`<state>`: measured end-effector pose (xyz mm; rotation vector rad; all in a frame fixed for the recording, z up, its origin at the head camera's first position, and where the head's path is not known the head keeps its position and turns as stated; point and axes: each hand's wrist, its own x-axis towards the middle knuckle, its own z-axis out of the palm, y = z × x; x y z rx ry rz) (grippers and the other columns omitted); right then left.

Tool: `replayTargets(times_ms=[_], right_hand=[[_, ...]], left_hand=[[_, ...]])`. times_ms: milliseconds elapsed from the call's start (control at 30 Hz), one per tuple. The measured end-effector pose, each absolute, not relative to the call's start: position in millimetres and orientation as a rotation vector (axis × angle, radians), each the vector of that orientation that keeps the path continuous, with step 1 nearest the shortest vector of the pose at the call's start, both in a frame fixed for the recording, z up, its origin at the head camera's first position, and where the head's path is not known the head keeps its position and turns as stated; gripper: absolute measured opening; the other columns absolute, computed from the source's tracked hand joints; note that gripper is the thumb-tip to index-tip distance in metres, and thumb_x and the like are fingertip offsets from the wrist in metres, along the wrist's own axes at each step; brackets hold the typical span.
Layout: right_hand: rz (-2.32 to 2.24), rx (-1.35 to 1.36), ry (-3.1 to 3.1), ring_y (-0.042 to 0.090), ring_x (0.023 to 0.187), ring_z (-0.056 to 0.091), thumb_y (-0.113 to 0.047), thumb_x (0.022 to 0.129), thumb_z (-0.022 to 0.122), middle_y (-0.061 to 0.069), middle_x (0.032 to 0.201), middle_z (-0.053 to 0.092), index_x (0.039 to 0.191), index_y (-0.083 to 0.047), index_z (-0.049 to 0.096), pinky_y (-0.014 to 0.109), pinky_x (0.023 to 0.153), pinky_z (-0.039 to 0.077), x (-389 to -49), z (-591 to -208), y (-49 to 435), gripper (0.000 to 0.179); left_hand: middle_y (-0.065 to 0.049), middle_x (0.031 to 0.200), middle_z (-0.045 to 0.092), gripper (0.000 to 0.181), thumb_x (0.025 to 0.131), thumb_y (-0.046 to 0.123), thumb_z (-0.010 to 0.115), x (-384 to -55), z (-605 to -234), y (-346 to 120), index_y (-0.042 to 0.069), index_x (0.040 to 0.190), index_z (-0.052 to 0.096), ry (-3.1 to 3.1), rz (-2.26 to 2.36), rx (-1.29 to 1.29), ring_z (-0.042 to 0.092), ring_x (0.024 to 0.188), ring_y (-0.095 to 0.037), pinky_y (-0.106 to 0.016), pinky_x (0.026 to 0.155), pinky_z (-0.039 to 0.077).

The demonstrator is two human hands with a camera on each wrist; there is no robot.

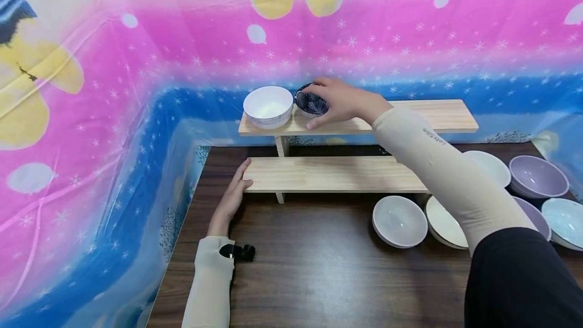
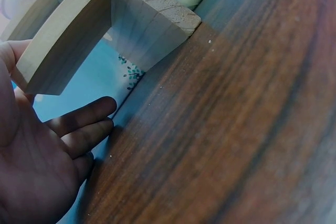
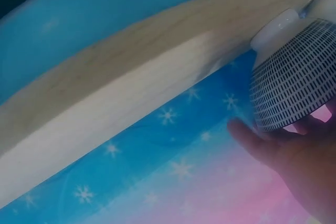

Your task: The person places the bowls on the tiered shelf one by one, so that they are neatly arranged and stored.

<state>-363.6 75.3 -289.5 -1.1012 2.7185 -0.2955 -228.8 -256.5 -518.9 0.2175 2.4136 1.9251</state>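
A two-tier wooden shelf stands on the dark table. My left hand holds the left end of its lower board between thumb and index finger; the other fingers extend below the board in the left wrist view. On the upper board, my right hand is at a small dark-patterned bowl, its fingers over the rim and its thumb held apart from the side. A dash-patterned outside and white foot show on this bowl in the right wrist view. A white bowl sits directly to its left.
At the right of the table are several bowls: a pale grey one, a cream one, a purple one and a light blue one. A patterned cloth hangs behind and to the left.
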Motion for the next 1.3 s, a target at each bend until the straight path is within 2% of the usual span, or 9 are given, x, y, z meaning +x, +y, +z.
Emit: replayTargets(times_ms=[200, 433, 633, 800, 1000, 1300], right_hand=[[-0.342, -1.124, 2.750, 0.043, 0.160, 0.010, -0.060, 0.085, 0.082, 0.019, 0.175, 0.011, 0.169, -0.020, 0.027, 0.065, 0.123, 0.020, -355, -293, 86, 0.109], [-0.385, -1.071, 2.808, 0.044, 0.161, 0.005, -0.061, 0.082, 0.084, 0.016, 0.176, 0.007, 0.169, -0.023, 0.026, 0.078, 0.117, 0.012, -344, -288, 108, 0.112], [-0.339, -1.046, 2.870, 0.044, 0.161, 0.006, -0.066, 0.081, 0.082, 0.017, 0.176, 0.010, 0.170, -0.022, 0.026, 0.076, 0.118, 0.014, -332, -288, 130, 0.113], [-0.329, -1.061, 2.901, 0.044, 0.160, 0.008, -0.068, 0.081, 0.081, 0.017, 0.176, 0.010, 0.170, -0.024, 0.025, 0.080, 0.114, 0.016, -319, -286, 143, 0.114], [-0.319, -1.113, 2.929, 0.048, 0.158, 0.012, -0.065, 0.082, 0.081, 0.019, 0.174, 0.015, 0.169, -0.021, 0.028, 0.081, 0.113, 0.018, -303, -283, 152, 0.111], [-0.316, -1.100, 2.929, 0.053, 0.157, 0.011, -0.071, 0.082, 0.077, 0.020, 0.173, 0.016, 0.169, -0.023, 0.028, 0.081, 0.113, 0.018, -277, -286, 166, 0.111]], left_hand=[[-0.009, 0.177, 0.006, 0.068, 0.105, 0.015, 0.038, -231, -519, -257, 0.014, 0.171, 0.019, 2.415, 1.916, 0.211, 0.004, 0.162, -0.035, -0.064, 0.124, 0.008], [-0.007, 0.177, 0.007, 0.068, 0.106, 0.015, 0.039, -234, -519, -258, 0.016, 0.171, 0.020, 2.409, 1.917, 0.200, 0.004, 0.162, -0.032, -0.062, 0.125, 0.009], [-0.008, 0.177, 0.006, 0.068, 0.106, 0.014, 0.038, -233, -516, -257, 0.015, 0.171, 0.019, 2.408, 1.918, 0.204, 0.001, 0.162, -0.033, -0.063, 0.125, 0.007], [-0.009, 0.177, 0.005, 0.068, 0.106, 0.014, 0.038, -232, -515, -257, 0.013, 0.171, 0.018, 2.401, 1.920, 0.225, -0.002, 0.162, -0.033, -0.064, 0.125, 0.005], [-0.009, 0.177, 0.007, 0.070, 0.104, 0.012, 0.039, -231, -513, -258, 0.012, 0.171, 0.018, 2.402, 1.927, 0.198, 0.001, 0.162, -0.033, -0.062, 0.125, 0.006], [-0.009, 0.177, 0.007, 0.068, 0.106, 0.013, 0.039, -232, -515, -258, 0.014, 0.171, 0.019, 2.406, 1.913, 0.191, 0.002, 0.162, -0.032, -0.062, 0.125, 0.006]])
